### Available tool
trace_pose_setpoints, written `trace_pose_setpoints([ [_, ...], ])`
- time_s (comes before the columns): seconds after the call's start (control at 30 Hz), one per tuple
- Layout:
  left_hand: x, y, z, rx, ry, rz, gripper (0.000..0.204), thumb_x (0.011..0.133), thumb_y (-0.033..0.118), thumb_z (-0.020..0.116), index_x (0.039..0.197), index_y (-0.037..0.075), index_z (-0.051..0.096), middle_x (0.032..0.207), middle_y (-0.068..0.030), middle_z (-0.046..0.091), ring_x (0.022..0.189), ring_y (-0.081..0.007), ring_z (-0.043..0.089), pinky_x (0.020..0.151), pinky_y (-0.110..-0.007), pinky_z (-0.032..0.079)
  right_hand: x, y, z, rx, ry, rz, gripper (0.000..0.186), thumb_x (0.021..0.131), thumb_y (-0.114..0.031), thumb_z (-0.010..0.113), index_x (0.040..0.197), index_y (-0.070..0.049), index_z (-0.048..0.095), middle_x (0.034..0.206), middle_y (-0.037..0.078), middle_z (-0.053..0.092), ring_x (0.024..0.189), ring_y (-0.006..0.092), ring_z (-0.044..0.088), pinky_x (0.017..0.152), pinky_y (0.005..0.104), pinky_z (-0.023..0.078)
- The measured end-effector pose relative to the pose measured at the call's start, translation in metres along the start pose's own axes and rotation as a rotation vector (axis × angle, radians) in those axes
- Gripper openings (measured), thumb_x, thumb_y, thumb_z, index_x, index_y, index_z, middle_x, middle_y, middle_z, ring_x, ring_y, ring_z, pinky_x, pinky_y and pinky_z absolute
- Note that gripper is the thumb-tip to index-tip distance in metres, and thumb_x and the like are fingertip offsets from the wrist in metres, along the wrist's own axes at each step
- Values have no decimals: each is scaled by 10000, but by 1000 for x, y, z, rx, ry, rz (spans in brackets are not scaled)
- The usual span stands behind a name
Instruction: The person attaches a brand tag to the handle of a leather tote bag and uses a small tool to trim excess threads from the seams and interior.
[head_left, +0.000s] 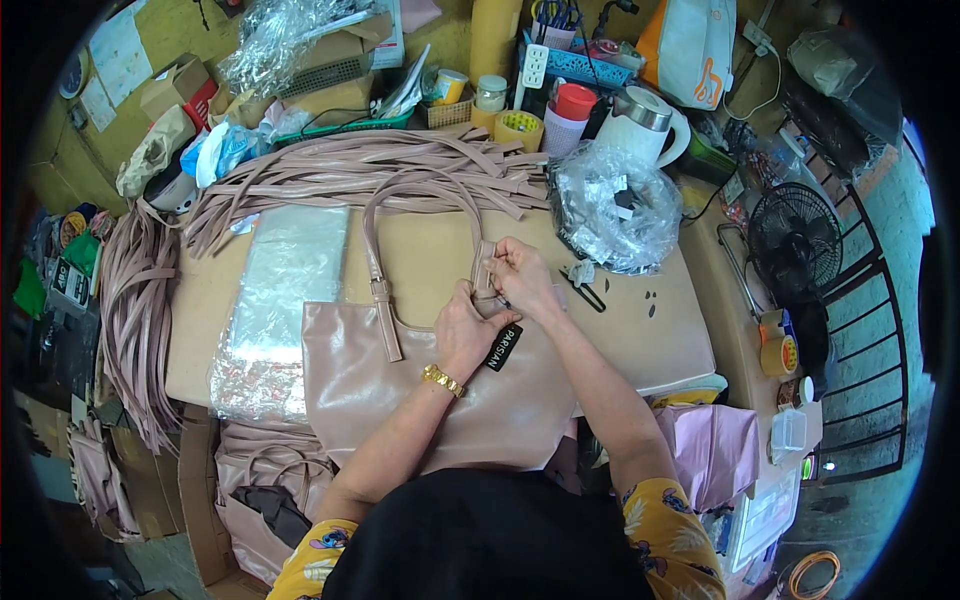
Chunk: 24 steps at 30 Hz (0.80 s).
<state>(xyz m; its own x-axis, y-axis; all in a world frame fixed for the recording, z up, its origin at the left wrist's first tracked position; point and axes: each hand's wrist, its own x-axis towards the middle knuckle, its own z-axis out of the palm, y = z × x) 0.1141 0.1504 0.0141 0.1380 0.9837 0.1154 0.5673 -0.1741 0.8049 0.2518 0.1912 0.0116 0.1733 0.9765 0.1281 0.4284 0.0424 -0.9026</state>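
A dusty-pink handbag (pixel 370 420) lies at the table's near edge, its two-strap handle (pixel 372 215) looped away from me. My left hand (pixel 468 335), with a gold watch at the wrist, is closed on the base of the right-hand strap, where it meets the bag's top edge. Just beyond it, my right hand (pixel 522 275) pinches the same handle strap (pixel 484 262) near its buckle end. A black label tag (pixel 504 347) hangs from the bag beside my left fingers. The fingertips partly hide the strap's fastening. Right of my hands lies a small black tool (pixel 583 290), perhaps snips.
A pile of pink straps (pixel 350 165) runs along the table's back; more straps (pixel 135 310) hang at left. Clear plastic sleeves (pixel 280 300) lie left of the bag. A plastic-wrapped bundle (pixel 620 215) and a white kettle (pixel 640 125) stand back right. A box (pixel 200 500) holds pink bags below.
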Motion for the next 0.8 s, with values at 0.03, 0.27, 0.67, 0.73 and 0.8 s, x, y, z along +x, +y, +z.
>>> trace_pose_setpoints([
  [0.03, 0, 0, 0, -1, 1, 13, 591, 585, 351, 917, 912, 18, 554, 760, -171, 664, 712, -318, 659, 651, -398, 514, 3, 7, -3, 58, -43, 13, 78, 876, -39, 645, 851, 8, 588, 638, 63, 587, 549, 112, 525, 522, 297, 440],
  [0.27, 7, -33, 0, -357, -28, 133, 334, 806, 255, 772, 935, -13, 619, 666, -99, 633, 595, -160, 588, 581, -313, 483, 9, -15, -16, -8, -186, 7, 85, 842, -52, 660, 857, 4, 598, 665, 105, 590, 578, 180, 530, 573, 349, 451],
  [0.67, 7, -37, 6, -548, -12, 145, 225, 911, 194, 675, 913, -31, 667, 727, -61, 688, 627, -82, 568, 580, -261, 464, 2, -24, -29, -142, -408, -40, 170, 741, -99, 739, 808, 22, 640, 697, 127, 622, 642, 213, 597, 643, 363, 479],
  [0.73, 11, -39, 5, -530, -31, 104, 235, 917, 206, 672, 896, -28, 671, 718, -51, 679, 616, -76, 547, 567, -264, 452, 2, -27, -32, -135, -440, 13, 217, 740, -101, 745, 865, 17, 612, 747, 121, 616, 676, 198, 593, 647, 359, 477],
  [0.8, 20, -44, 1, -524, -57, 25, 246, 923, 218, 669, 870, -23, 675, 704, -43, 663, 598, -70, 520, 549, -272, 436, -17, -54, -33, -130, -187, -135, 275, 739, -119, 753, 928, -3, 592, 824, 118, 600, 723, 210, 607, 662, 362, 491],
])
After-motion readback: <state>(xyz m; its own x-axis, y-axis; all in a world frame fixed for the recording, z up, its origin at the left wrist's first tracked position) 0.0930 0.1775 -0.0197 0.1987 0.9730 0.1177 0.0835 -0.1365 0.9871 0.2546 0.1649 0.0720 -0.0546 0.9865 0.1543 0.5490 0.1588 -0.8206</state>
